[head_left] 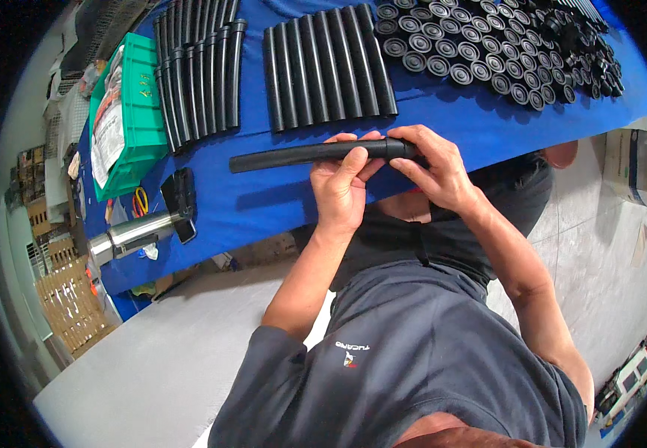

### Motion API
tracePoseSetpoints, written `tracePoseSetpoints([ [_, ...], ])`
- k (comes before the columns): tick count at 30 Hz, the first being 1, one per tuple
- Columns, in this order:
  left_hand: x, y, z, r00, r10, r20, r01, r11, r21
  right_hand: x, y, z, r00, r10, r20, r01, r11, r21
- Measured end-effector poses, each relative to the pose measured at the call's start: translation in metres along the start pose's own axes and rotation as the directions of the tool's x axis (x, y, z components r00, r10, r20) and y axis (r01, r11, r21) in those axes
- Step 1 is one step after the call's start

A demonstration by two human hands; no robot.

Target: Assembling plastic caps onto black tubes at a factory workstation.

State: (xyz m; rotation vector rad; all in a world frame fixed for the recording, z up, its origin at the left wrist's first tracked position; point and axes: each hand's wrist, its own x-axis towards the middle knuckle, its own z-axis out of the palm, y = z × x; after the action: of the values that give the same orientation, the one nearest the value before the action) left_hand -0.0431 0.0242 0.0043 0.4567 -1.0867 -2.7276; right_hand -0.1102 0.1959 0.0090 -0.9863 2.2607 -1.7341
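Over the near edge of the blue table I hold a black tube point(271, 160) nearly level. My left hand point(341, 188) is wrapped round it towards its right end, thumb on top. At that end sits a wider black cap point(397, 148), gripped between the thumb and fingers of my right hand point(443, 166). The right fingers partly hide the cap, so how far it sits on the tube cannot be told. Just beyond my hands, plain black tubes point(327, 71) lie side by side. Many round black caps point(473, 48) with ringed faces spread to their right.
Left of the plain tubes lie black tubes with wider collars point(211, 82). A green bin point(141, 104) holding a white package stands beside them. Nearer are yellow-handled scissors point(140, 200), a steel cylinder point(141, 233) and a black device point(180, 203). A cardboard box point(632, 168) stands at right.
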Motion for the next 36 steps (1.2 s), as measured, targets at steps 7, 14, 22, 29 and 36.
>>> tracePoseSetpoints([
  [7,0.005,0.0,-0.013,0.985,-0.054,0.161,0.065,0.996,-0.06,-0.004,-0.005,-0.007,1.0,-0.003,0.008,0.003,0.999,-0.053],
  [14,-0.001,0.014,-0.039,0.932,-0.09,0.352,0.193,0.944,-0.269,-0.01,-0.033,-0.024,0.975,0.182,0.126,-0.181,0.983,-0.019],
  [22,0.002,0.005,-0.036,0.95,-0.083,0.302,0.16,0.957,-0.243,-0.003,-0.026,-0.014,0.992,0.11,0.055,-0.101,0.983,-0.152],
  [29,0.003,0.003,-0.035,0.944,-0.109,0.312,0.204,0.934,-0.292,0.0,-0.032,-0.019,0.989,0.134,0.065,-0.125,0.984,-0.128],
  [36,-0.007,0.01,-0.04,0.951,-0.1,0.292,0.18,0.948,-0.264,-0.005,-0.033,-0.013,0.98,0.182,0.075,-0.181,0.983,-0.02],
])
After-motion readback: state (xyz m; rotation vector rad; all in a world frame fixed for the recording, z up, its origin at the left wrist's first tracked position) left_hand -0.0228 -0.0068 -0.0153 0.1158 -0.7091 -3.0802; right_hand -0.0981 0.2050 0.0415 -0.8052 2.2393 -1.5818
